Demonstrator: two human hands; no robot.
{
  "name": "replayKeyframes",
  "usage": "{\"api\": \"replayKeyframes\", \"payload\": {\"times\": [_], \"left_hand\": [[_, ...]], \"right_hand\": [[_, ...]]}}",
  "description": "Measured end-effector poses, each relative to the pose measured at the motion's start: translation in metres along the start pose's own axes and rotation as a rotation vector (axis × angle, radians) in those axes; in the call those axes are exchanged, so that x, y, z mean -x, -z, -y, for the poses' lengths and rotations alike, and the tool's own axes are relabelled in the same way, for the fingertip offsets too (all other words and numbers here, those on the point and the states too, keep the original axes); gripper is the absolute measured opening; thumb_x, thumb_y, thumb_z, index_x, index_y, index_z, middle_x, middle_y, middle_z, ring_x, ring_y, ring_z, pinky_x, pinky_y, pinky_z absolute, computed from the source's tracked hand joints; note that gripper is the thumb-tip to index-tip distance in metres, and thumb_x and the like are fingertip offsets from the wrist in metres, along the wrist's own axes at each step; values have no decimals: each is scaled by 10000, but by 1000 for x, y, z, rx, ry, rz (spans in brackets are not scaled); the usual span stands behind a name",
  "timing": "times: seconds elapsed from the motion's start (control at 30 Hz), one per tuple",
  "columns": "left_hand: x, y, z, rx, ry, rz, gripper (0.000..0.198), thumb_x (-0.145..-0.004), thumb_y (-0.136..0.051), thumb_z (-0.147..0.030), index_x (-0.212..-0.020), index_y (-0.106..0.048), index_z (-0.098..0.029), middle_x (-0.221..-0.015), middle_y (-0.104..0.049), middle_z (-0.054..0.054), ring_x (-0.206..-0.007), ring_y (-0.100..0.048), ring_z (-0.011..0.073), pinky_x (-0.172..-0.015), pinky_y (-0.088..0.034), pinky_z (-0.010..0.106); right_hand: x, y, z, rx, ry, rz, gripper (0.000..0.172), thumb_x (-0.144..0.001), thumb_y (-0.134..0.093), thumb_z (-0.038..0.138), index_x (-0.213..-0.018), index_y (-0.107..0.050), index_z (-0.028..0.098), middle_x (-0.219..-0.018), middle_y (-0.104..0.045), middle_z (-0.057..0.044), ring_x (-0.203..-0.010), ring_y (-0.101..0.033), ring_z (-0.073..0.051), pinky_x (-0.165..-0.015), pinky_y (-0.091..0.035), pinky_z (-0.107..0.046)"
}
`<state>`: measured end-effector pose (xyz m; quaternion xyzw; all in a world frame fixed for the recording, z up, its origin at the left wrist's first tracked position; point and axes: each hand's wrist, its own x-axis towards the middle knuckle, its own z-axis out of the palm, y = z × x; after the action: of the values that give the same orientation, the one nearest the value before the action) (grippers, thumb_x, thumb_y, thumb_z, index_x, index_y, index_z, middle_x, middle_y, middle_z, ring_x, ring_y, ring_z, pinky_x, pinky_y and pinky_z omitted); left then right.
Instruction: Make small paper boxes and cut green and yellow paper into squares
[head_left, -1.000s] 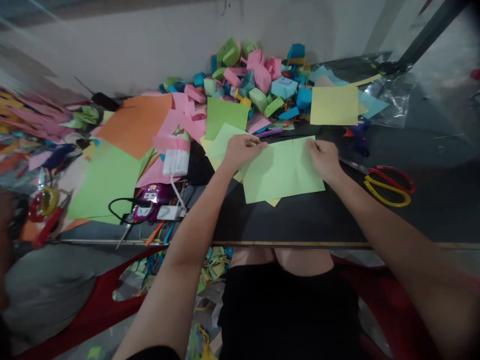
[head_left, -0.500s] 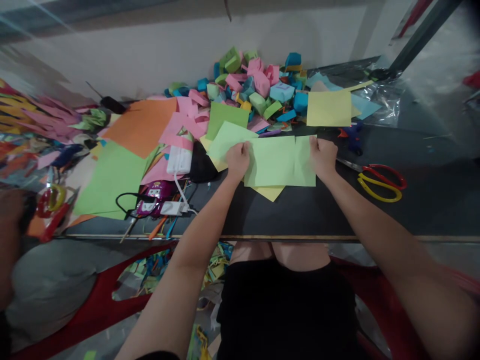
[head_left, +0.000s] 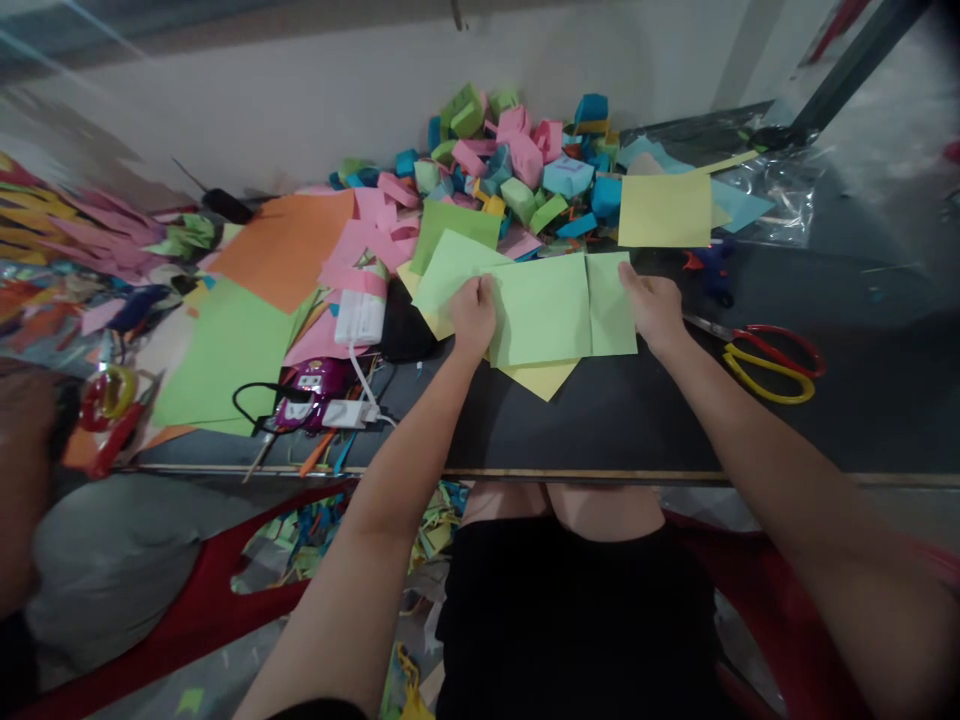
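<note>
A light green sheet of paper [head_left: 540,310] is stretched between my hands just above the dark tabletop, with an upright crease or edge right of its middle. My left hand [head_left: 474,315] pinches it at the left side, thumb on top. At the right edge my right hand [head_left: 654,308] is closed on the paper, its thumb along the border and the other fingers mostly hidden. Another pale green sheet [head_left: 454,272] lies at my left fingers. From under the held paper pokes a yellow sheet [head_left: 546,380]. Scissors [head_left: 776,362] with red and yellow handles rest right of my right hand.
Folded paper pieces [head_left: 517,165] in several colours are heaped along the wall. A yellow sheet [head_left: 664,210] lies at the back right. Orange paper [head_left: 289,245], a white device [head_left: 361,315] with a cable and a purple device [head_left: 315,390] are left. Another person's arm [head_left: 22,480] shows far left.
The held paper has tilted, its right end rising slightly. My right hand has shifted a little to the right and its grip looks looser, while my left hand stays nearly in place.
</note>
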<state>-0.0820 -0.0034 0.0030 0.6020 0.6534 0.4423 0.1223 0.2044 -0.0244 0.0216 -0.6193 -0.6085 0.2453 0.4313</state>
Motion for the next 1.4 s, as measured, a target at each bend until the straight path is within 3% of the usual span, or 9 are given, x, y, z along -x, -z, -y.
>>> {"api": "replayKeyframes", "payload": {"times": [0.23, 0.43, 0.67, 0.9, 1.03, 1.13, 1.2, 1.3, 1.4], "left_hand": [[3, 2, -7, -4, 31, -59, 504, -1077, -435, -532, -660, -372, -256, -630, -468, 13, -680, -506, 195, -731, -406, 348], [-1, 6, -7, 6, 89, 17, 468, -1071, -452, -454, -658, -355, -256, -644, -474, 27, -749, -549, 213, -733, -405, 354], [-2, 7, -4, 22, 43, -70, 454, -1043, -443, -508, -672, -347, -266, -601, -420, 19, -733, -550, 222, -714, -413, 347], [-4, 11, -1, -25, 32, -65, 447, -1062, -404, -499, -687, -334, -267, -618, -419, 11, -743, -545, 213, -733, -397, 348], [-4, 13, -4, -14, 7, -83, 497, -1061, -389, -603, -699, -353, -264, -615, -419, 4, -751, -560, 211, -727, -413, 340], [-3, 15, -8, 10, -3, -76, 520, -1065, -359, -638, -708, -387, -262, -635, -438, 5, -731, -546, 202, -710, -430, 340], [-3, 16, -10, 36, -5, -70, 537, -1068, -338, -656, -717, -416, -258, -660, -453, 7, -725, -535, 193, -703, -441, 337], [-2, 17, -12, 71, 18, -66, 560, -1059, -352, -688, -733, -463, -246, -700, -480, 8, -739, -536, 182, -717, -456, 333], [-1, 20, -15, 124, 63, -53, 545, -1056, -395, -677, -757, -510, -237, -738, -526, 20, -795, -569, 194, -748, -471, 342]], "right_hand": [[3, -1, 11, 161, -7, -70, 646, -978, -478, 743, -595, -288, 259, -532, -201, 33, -542, -287, -144, -568, -234, -346], [1, 1, 12, 289, 51, -93, 621, -1016, -447, 672, -584, -289, 255, -527, -259, 21, -545, -319, -154, -616, -277, -358], [-3, 2, 6, 319, 69, -112, 621, -1016, -446, 683, -590, -294, 258, -518, -268, 21, -547, -333, -158, -624, -289, -359], [-5, 9, 10, 341, 16, -108, 528, -1040, -528, 449, -595, -318, 260, -557, -359, -1, -577, -385, -174, -663, -296, -371], [-5, 11, 9, 337, 1, -99, 523, -1048, -520, 457, -596, -345, 261, -556, -389, -5, -595, -446, -194, -677, -326, -367], [0, 11, 12, 324, 15, -76, 389, -1022, -567, 468, -708, -523, 242, -643, -543, -37, -691, -560, -231, -709, -394, -366], [6, 12, 19, 311, 91, -109, 244, -987, -619, 454, -957, -649, 213, -884, -691, -104, -864, -640, -270, -775, -458, -380], [18, 12, 33, 256, 271, -156, 363, -1004, -562, 498, -1172, -669, 194, -1222, -692, -177, -1089, -650, -292, -905, -503, -406], [30, 9, 44, 60, 278, 40, 568, -1024, -392, 698, -970, -703, 226, -950, -724, -113, -862, -668, -235, -786, -511, -372]]}}
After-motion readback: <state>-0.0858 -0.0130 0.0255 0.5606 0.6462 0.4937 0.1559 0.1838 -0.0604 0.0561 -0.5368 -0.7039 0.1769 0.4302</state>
